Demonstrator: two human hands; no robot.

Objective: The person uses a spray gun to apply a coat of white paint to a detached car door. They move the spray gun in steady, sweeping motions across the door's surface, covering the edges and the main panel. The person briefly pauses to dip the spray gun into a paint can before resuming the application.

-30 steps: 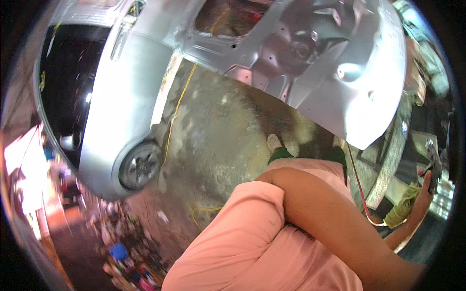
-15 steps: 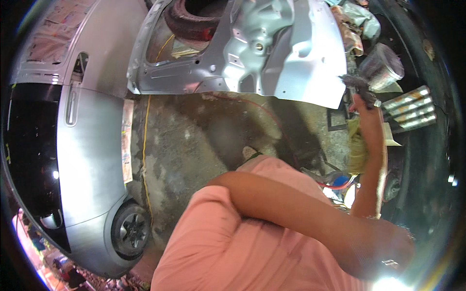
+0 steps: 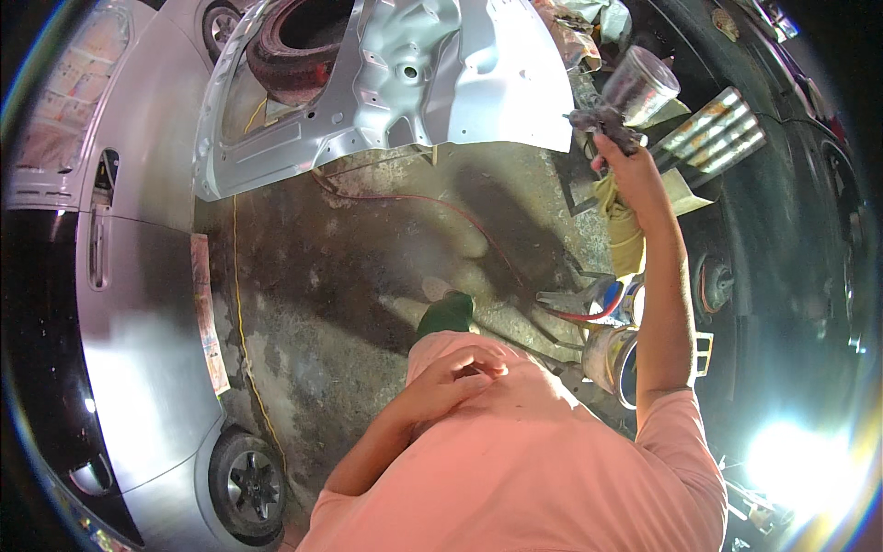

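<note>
My right hand (image 3: pixel 627 166) is wrapped round the grip of a dark spray gun (image 3: pixel 602 124). A clear-looking cup (image 3: pixel 641 85) with greyish contents appears at the gun's upper right. The gun's front end points left, close to the right edge of a silver car door panel (image 3: pixel 405 74) with holes and pressed hollows. My left hand (image 3: pixel 457 379) lies against the front of my pink shirt (image 3: pixel 515 460), its fingers curled in. Whether anything is inside those fingers is hidden.
A silver car (image 3: pixel 147 350) stands along the left, a dark car body (image 3: pixel 782 239) along the right. Behind the panel lies a tyre (image 3: pixel 290 60). A red hose (image 3: pixel 478 225) and a yellow cord (image 3: pixel 241 322) cross the floor. Cans (image 3: pixel 607 359) stand beneath my right arm.
My left arm has come back from across my body at the lower right to my belly. My view has shifted; the spray gun stays in my right hand near the panel's edge.
</note>
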